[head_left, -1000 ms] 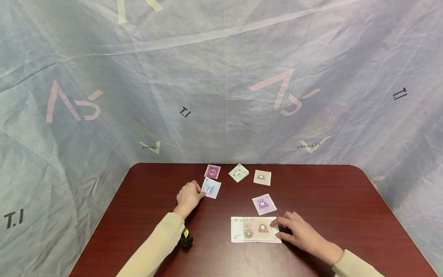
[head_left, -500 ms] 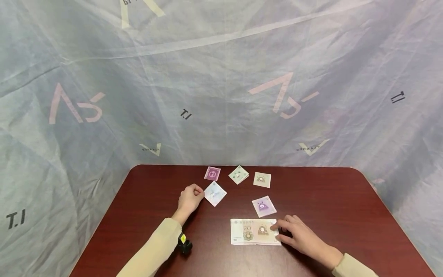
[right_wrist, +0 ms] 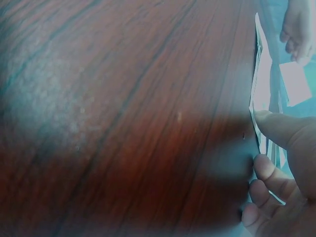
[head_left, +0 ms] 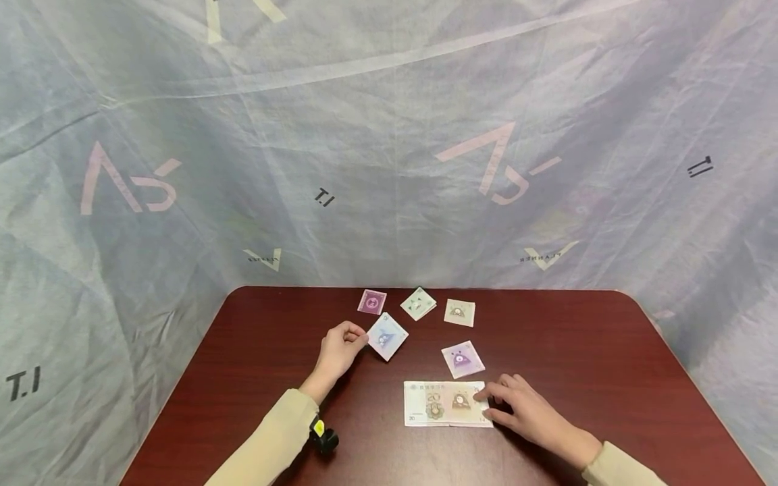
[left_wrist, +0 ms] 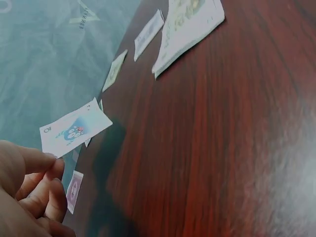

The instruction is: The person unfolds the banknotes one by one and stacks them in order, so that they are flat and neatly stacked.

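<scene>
My left hand (head_left: 340, 347) pinches one corner of a small square folded play banknote (head_left: 387, 336) with a blue figure. In the left wrist view the blue banknote (left_wrist: 76, 129) is lifted off the table, casting a shadow. My right hand (head_left: 535, 415) rests its thumb and index finger on the right end of a long play banknote (head_left: 446, 405) marked 20. From the right wrist view, the long banknote (right_wrist: 262, 74) appears edge-on, thumb along its edge, other fingers loosely bent. More layers show under it.
Behind lie a magenta folded note (head_left: 372, 302), a green one (head_left: 419, 304) and an olive one (head_left: 459, 312). A purple folded note (head_left: 463, 359) lies just beyond the long one. The dark red wooden table (head_left: 565, 337) ends at a grey cloth backdrop (head_left: 389, 223).
The left hand takes the blue banknote by a corner, lifts it away from the magenta note and shifts it right, turning it. The right hand stays on the long banknote.
</scene>
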`<state>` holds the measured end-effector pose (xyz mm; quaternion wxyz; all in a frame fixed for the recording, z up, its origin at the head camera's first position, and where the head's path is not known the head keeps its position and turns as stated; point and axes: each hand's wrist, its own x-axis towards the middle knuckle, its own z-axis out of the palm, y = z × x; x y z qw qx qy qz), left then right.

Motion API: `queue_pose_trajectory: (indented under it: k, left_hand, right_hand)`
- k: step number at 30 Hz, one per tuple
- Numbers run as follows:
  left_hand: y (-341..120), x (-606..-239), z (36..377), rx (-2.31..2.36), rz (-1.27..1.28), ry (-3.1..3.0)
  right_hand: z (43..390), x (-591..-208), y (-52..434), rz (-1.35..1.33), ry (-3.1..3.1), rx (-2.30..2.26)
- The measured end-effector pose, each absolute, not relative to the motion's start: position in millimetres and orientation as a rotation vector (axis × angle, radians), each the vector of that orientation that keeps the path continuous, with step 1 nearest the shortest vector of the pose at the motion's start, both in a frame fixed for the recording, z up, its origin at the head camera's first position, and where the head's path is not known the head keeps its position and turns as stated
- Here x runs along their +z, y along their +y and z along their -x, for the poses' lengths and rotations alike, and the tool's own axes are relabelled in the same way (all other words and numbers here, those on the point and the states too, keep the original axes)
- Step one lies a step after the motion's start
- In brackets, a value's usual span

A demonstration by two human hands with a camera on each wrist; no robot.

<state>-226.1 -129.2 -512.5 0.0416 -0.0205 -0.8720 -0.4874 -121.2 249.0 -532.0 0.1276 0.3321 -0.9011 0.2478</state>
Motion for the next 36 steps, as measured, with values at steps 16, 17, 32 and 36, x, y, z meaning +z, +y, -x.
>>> queue_pose_trajectory:
  k: [16,17,32,36]
  left_hand:
    - [-108,-502,202,-1.861,0.137,-2.52]
    - [-107,-502,200,-1.865,0.142,-2.522]
    - [-80,-502,168,-2.009,0.287,-2.536]
    - [-76,-501,164,-2.034,0.306,-2.543]
  right_hand:
    - [124,-530,248,-1.008,-2.597,0.64]
    - [124,-530,248,-1.01,-2.594,0.639]
    - [123,-528,247,-1.0,-2.607,0.611]
    - [123,-528,246,-0.997,-2.6,0.606]
